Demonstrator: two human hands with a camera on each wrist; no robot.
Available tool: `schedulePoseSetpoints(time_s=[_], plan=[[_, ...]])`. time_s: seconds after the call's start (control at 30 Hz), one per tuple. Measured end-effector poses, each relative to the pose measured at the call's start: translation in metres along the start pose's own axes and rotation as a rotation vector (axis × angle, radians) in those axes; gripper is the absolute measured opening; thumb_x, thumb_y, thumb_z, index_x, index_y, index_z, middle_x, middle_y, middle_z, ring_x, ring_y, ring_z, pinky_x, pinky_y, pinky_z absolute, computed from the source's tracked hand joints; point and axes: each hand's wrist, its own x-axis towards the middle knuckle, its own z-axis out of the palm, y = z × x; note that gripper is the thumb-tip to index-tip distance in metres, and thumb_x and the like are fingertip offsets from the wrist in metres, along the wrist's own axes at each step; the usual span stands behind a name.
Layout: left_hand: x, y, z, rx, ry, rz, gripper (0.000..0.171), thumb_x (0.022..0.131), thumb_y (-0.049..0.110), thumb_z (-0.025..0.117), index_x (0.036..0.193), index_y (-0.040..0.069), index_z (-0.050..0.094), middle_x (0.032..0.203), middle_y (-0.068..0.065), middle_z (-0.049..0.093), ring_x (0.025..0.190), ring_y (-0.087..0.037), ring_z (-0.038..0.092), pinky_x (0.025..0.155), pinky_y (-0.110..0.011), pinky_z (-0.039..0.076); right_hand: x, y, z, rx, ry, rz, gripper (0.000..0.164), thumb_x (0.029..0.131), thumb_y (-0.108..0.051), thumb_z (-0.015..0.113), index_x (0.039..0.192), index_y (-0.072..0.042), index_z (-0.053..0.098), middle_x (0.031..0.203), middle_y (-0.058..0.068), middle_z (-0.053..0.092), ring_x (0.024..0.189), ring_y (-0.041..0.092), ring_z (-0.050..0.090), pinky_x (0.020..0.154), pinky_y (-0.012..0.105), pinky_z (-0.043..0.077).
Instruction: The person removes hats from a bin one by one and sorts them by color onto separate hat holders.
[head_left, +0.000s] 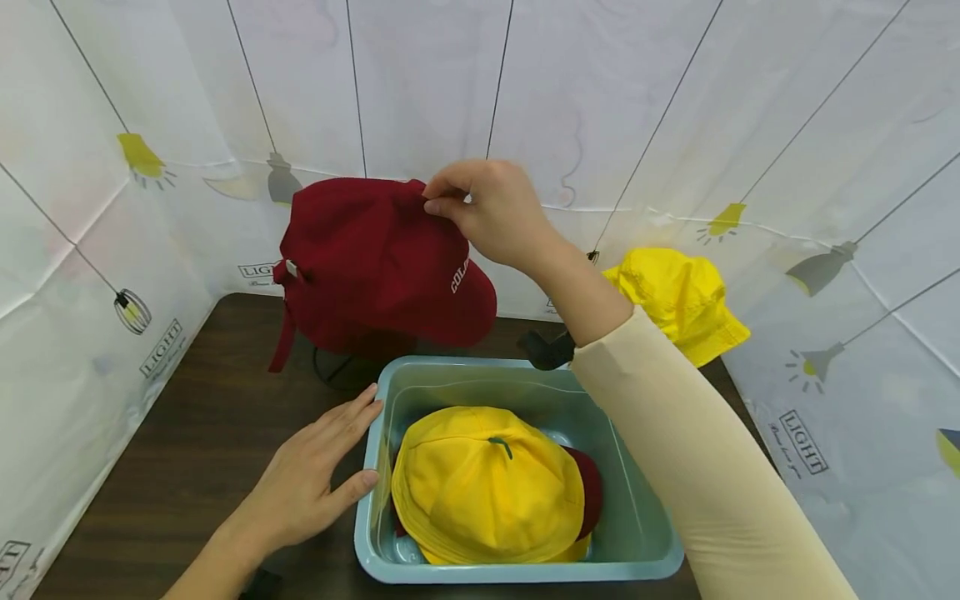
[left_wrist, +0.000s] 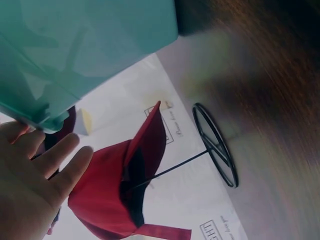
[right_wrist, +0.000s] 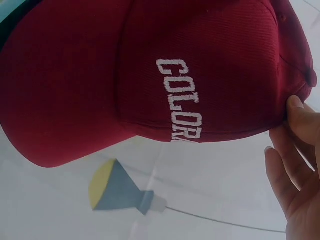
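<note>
My right hand [head_left: 495,212] pinches the top of a dark red baseball cap [head_left: 382,258] between thumb and fingers. White embroidered letters run across the cap's front in the right wrist view, and its brim points down and away from the hand. My left hand [head_left: 311,471] lies with fingers outstretched at the left rim of a blue-green plastic tub [head_left: 517,573]. Inside the tub sits a yellow hat [head_left: 487,483] with a small green stem, over a dark red brim [head_left: 585,492]. A red cap [left_wrist: 107,180] rests on a black wire stand [left_wrist: 215,145] in the left wrist view.
Behind the tub at the right, a yellow bucket hat [head_left: 671,296] stands raised, partly behind my right arm. Printed white sheeting [head_left: 420,83] encloses the dark wood table [head_left: 172,467] at the back and sides.
</note>
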Motion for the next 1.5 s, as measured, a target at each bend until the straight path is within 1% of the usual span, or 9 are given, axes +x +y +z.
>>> schedulePoseSetpoints(time_s=[0.23, 0.5, 0.63, 0.77, 0.97, 1.13, 1.2, 1.33, 1.5], plan=[[0.002, 0.001, 0.001, 0.011, -0.007, 0.003, 0.076, 0.098, 0.037, 0.07, 0.164, 0.016, 0.038, 0.171, -0.002, 0.031, 0.146, -0.026, 0.046, 0.112, -0.053, 0.044, 0.009, 0.003, 0.018, -0.012, -0.029, 0.055, 0.012, 0.099, -0.01, 0.073, 0.107, -0.006, 0.081, 0.105, 0.004, 0.078, 0.096, 0.017, 0.07, 0.087, 0.029, 0.052], [-0.002, 0.005, -0.002, 0.002, -0.004, -0.016, 0.076, 0.098, 0.036, 0.071, 0.163, 0.015, 0.039, 0.17, -0.002, 0.032, 0.145, -0.026, 0.047, 0.112, -0.053, 0.043, 0.018, 0.006, 0.042, -0.013, -0.097, 0.06, 0.014, 0.1, -0.013, 0.072, 0.109, -0.006, 0.08, 0.105, 0.003, 0.078, 0.096, 0.016, 0.068, 0.089, 0.028, 0.052], [-0.002, 0.006, -0.002, -0.001, 0.004, -0.017, 0.076, 0.097, 0.036, 0.071, 0.163, 0.015, 0.039, 0.17, -0.002, 0.033, 0.145, -0.026, 0.047, 0.112, -0.053, 0.043, 0.022, 0.01, 0.053, -0.001, -0.101, 0.074, 0.014, 0.1, -0.013, 0.072, 0.109, -0.006, 0.08, 0.106, 0.003, 0.078, 0.096, 0.017, 0.068, 0.088, 0.028, 0.052], [-0.002, 0.005, -0.002, 0.005, 0.018, -0.001, 0.075, 0.098, 0.036, 0.07, 0.163, 0.014, 0.04, 0.169, -0.004, 0.034, 0.144, -0.027, 0.048, 0.111, -0.054, 0.044, 0.026, 0.014, 0.065, 0.001, -0.107, 0.094, 0.014, 0.1, -0.014, 0.072, 0.109, -0.007, 0.08, 0.106, 0.003, 0.078, 0.095, 0.017, 0.068, 0.087, 0.029, 0.052], [-0.003, 0.003, -0.001, 0.011, 0.032, -0.007, 0.074, 0.098, 0.037, 0.07, 0.162, 0.014, 0.041, 0.169, -0.004, 0.035, 0.143, -0.027, 0.049, 0.11, -0.053, 0.045, 0.032, 0.017, 0.081, -0.004, -0.146, 0.116, 0.014, 0.101, -0.017, 0.071, 0.11, -0.01, 0.08, 0.104, 0.001, 0.077, 0.097, 0.016, 0.067, 0.087, 0.028, 0.051], [-0.001, 0.004, 0.001, 0.012, 0.039, 0.004, 0.074, 0.098, 0.036, 0.07, 0.162, 0.014, 0.041, 0.168, -0.004, 0.036, 0.144, -0.026, 0.049, 0.112, -0.049, 0.044, 0.033, 0.021, 0.089, -0.045, -0.178, 0.125, 0.014, 0.102, -0.019, 0.071, 0.108, -0.011, 0.08, 0.102, 0.0, 0.077, 0.097, 0.016, 0.066, 0.087, 0.03, 0.051], [0.0, 0.004, 0.001, 0.01, 0.04, 0.008, 0.074, 0.098, 0.036, 0.07, 0.162, 0.014, 0.041, 0.168, -0.004, 0.036, 0.144, -0.026, 0.049, 0.113, -0.049, 0.043, 0.032, 0.023, 0.092, -0.052, -0.185, 0.135, 0.014, 0.102, -0.019, 0.07, 0.108, -0.012, 0.08, 0.102, -0.001, 0.077, 0.097, 0.016, 0.066, 0.088, 0.031, 0.051], [0.002, 0.005, 0.002, -0.001, 0.02, -0.007, 0.075, 0.097, 0.035, 0.071, 0.163, 0.015, 0.04, 0.17, -0.002, 0.034, 0.145, -0.025, 0.047, 0.113, -0.052, 0.043, 0.031, 0.028, 0.099, -0.048, -0.204, 0.154, 0.014, 0.103, -0.02, 0.07, 0.11, -0.012, 0.079, 0.103, -0.001, 0.076, 0.097, 0.016, 0.065, 0.088, 0.03, 0.051], [0.003, 0.006, 0.002, -0.009, 0.003, -0.015, 0.075, 0.096, 0.035, 0.072, 0.162, 0.014, 0.042, 0.17, -0.001, 0.033, 0.147, -0.024, 0.045, 0.113, -0.053, 0.043, 0.03, 0.032, 0.107, -0.097, -0.247, 0.144, 0.015, 0.103, -0.022, 0.069, 0.11, -0.012, 0.079, 0.101, -0.001, 0.076, 0.095, 0.017, 0.066, 0.087, 0.032, 0.051]])
